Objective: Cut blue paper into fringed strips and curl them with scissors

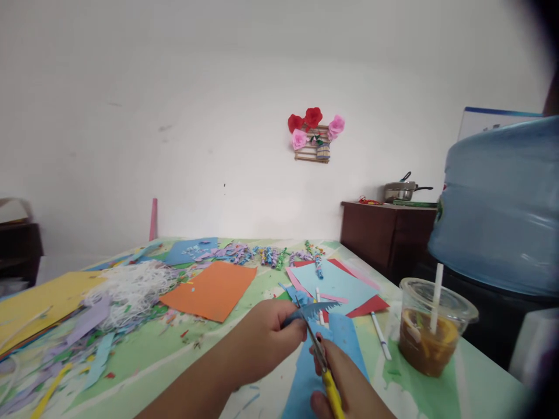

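Note:
My left hand point(266, 331) pinches a curved strip of blue paper point(318, 308) whose right end is cut into a fringe. My right hand point(345, 372) grips scissors with yellow handles point(331, 389). Their blades point(308, 329) are parted and reach up to the strip, close to my left fingertips. Below both hands lies a larger sheet of blue paper point(351, 340), partly covered by my right hand. Thin blue offcuts point(248, 402) are scattered on the tabletop under my left wrist. Part of the scissor handles is hidden inside my right fingers.
A plastic cup of brown drink with a straw point(430, 343) stands at the right. An orange sheet point(213, 291), shredded white paper point(131, 291) and yellow sheets point(48, 297) lie leftward. Light-blue paper point(334, 285) and a white pen point(381, 336) lie beyond my right hand.

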Demonstrator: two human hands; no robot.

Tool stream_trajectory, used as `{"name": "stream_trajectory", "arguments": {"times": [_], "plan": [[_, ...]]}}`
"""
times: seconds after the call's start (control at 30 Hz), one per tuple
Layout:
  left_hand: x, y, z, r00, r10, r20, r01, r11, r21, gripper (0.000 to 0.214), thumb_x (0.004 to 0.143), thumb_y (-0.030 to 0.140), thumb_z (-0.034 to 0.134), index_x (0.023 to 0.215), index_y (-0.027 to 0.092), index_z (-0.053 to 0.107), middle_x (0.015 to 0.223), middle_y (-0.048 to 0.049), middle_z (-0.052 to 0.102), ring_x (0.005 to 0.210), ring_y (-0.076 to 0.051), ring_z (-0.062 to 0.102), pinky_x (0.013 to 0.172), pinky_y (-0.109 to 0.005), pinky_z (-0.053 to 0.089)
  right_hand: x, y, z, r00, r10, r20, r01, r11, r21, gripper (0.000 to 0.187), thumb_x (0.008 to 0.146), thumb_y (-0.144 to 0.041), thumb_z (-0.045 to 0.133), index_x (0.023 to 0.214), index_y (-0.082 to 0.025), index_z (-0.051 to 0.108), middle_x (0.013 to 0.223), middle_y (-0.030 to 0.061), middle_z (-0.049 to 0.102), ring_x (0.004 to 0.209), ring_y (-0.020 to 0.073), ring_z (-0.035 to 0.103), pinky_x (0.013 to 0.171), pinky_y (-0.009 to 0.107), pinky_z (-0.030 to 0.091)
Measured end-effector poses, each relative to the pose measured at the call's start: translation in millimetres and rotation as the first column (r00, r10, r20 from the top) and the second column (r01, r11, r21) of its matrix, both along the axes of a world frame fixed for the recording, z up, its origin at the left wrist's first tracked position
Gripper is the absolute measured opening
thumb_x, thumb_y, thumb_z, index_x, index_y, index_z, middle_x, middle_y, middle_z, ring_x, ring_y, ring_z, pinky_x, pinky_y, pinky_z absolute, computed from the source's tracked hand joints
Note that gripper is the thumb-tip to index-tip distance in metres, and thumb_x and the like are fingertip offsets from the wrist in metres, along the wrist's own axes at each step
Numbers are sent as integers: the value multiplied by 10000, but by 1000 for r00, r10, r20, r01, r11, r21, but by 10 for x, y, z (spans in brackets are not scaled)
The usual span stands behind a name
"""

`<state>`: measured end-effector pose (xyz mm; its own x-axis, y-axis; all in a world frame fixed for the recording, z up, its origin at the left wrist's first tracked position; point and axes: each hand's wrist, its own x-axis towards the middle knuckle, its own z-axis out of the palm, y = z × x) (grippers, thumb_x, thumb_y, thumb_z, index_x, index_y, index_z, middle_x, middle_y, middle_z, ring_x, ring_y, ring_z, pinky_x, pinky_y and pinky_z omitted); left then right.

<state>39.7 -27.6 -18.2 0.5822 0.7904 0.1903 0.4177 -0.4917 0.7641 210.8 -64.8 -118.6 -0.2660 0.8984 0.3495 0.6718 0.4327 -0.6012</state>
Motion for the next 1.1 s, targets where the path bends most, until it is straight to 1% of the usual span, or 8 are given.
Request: {"name": "stream_trajectory", "arguments": {"times": [0.17, 0.23, 0.37, 0.57, 0.67, 0.8, 0.93, 1.1], "plan": [[-6, 4, 8, 999, -4, -48, 6, 999, 39, 185, 725, 260, 400, 583, 165, 472, 524, 55, 336, 522, -101, 335, 475, -197, 260, 42, 38, -80, 1000, 25, 6, -25, 999, 46, 533, 745, -474, 411, 1147, -125, 386, 888, 112, 547, 774, 232, 531, 700, 341, 411], [-22, 8, 14, 998, -12, -68, 14, 999, 29, 185, 726, 268, 397, 591, 170, 476, 506, 59, 339, 492, -97, 330, 451, -196, 246, 42, 45, -86, 1000, 18, 22, -19, 999, 43, 584, 743, -500, 399, 1173, -106, 358, 926, 137, 544, 798, 250, 526, 710, 357, 405], [-56, 7, 24, 997, -44, -68, 37, 995, -93, 176, 730, 272, 377, 630, 181, 490, 435, 74, 344, 404, -85, 292, 386, -189, 217, 19, 29, -25, 999, 25, 46, -27, 999, 31, 608, 708, -529, 412, 1136, -100, 364, 944, 159, 542, 825, 273, 518, 738, 386, 397], [-49, 26, 11, 999, -41, 20, 44, 973, -225, 165, 708, 266, 398, 613, 174, 498, 402, 93, 289, 377, -72, 248, 360, -186, 179, -2, -1, -4, 1000, 8, 11, -8, 999, 39, 574, 708, -559, 388, 1057, -103, 415, 826, 112, 530, 697, 233, 516, 639, 338, 420], [-38, 45, -8, 995, -65, 81, 86, 955, -285, 152, 701, 249, 416, 604, 168, 501, 367, 100, 291, 357, -62, 232, 354, -185, 157, -25, -23, 22, 1000, -6, -8, 7, 998, 57, 594, 707, -579, 387, 1063, -104, 408, 838, 115, 533, 705, 233, 511, 651, 340, 412], [-23, 61, -27, 970, -110, 216, 190, 897, -398, 134, 664, 200, 433, 551, 161, 493, 311, 103, 317, 308, -44, 225, 341, -184, 158, -73, -29, 81, 997, 32, -70, -29, 999, 46, 492, 689, -605, 392, 905, -168, 455, 739, 52, 521, 640, 205, 473, 592, 310, 396], [2, 79, -45, 935, -129, 330, 282, 835, -472, 158, 638, 199, 430, 524, 146, 527, 270, 83, 370, 253, -34, 238, 325, -187, 177, -87, 15, 38, 993, -16, -116, 23, 998, 59, 486, 643, -635, 422, 815, -181, 422, 659, -3, 420, 569, 158, 384, 536, 286, 360], [21, 78, -53, 935, -115, 336, 267, 851, -451, 164, 622, 223, 458, 509, 136, 538, 273, 75, 382, 253, -33, 260, 325, -185, 182, -111, 38, -9, 981, 26, -190, -13, 998, 67, 477, 640, -670, 416, 751, -207, 380, 610, -48, 334, 524, 118, 296, 445, 227, 298]]}}
